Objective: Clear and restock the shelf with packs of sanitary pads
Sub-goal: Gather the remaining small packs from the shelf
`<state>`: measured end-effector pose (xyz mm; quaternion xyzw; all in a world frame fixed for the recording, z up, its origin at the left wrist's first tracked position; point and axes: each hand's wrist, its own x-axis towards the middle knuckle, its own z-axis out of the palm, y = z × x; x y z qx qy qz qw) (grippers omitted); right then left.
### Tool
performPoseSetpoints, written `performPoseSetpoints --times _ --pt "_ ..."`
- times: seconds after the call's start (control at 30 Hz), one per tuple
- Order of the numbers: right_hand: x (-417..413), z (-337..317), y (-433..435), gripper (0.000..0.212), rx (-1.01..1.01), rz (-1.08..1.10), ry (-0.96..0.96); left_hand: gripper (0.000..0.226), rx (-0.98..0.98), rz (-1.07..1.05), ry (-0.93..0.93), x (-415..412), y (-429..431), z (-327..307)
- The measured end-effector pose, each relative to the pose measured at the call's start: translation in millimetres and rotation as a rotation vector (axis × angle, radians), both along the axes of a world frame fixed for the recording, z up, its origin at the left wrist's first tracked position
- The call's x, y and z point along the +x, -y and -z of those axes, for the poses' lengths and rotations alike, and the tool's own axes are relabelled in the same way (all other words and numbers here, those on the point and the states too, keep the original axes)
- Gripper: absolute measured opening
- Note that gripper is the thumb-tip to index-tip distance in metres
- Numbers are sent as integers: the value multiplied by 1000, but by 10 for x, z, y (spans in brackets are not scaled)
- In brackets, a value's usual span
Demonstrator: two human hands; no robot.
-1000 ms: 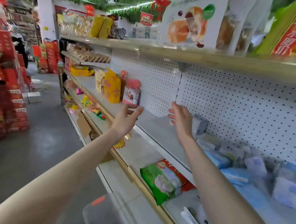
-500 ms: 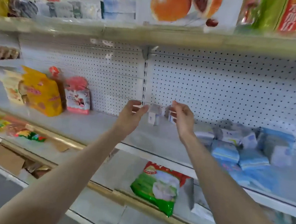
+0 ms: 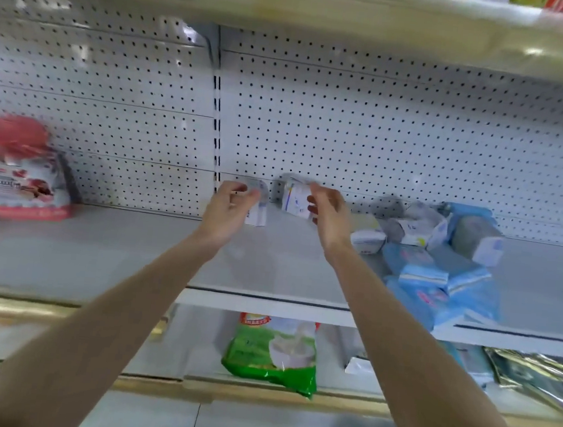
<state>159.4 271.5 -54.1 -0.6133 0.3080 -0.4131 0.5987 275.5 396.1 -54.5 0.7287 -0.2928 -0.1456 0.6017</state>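
Up at the white pegboard back wall (image 3: 383, 137), both hands are in: left hand (image 3: 229, 208) pinches a small white pad pack (image 3: 258, 207) standing on the grey metal shelf (image 3: 131, 254), right hand (image 3: 328, 214) curls round a second white pack (image 3: 295, 197), lifted and tilted. Just right of that grip, a jumbled heap of blue and white pad packs (image 3: 440, 263) sprawls on the shelf.

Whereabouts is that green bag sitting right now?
The green bag lies on the lower shelf, at the bottom centre of the head view. It is below and between the person's two outstretched forearms, under the shelf holding the blue pad packs.
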Motion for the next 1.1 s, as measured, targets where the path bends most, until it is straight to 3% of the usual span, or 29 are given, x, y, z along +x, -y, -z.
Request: performPoseSetpoints --times 0.27,0.5,0.67,0.73,0.93,1.1 --pt "350 351 541 15 -18 2 -119 47 38 -22 -84 426 478 385" --pt "725 605 993 61 55 17 -204 60 127 -82 -103 904 973 667" --pt "1024 755 1303 81 102 -20 -221 106 133 -65 -122 1250 1335 881" --pt "1112 783 1396 87 85 -19 -222 99 104 -20 -188 1317 1464 927" --pt "1359 866 1689 101 53 48 -263 52 41 41 -182 1498 1717 1038" --pt "1543 1047 1867 101 -20 135 -390 36 -50 34 -209 1618 1752 1115"
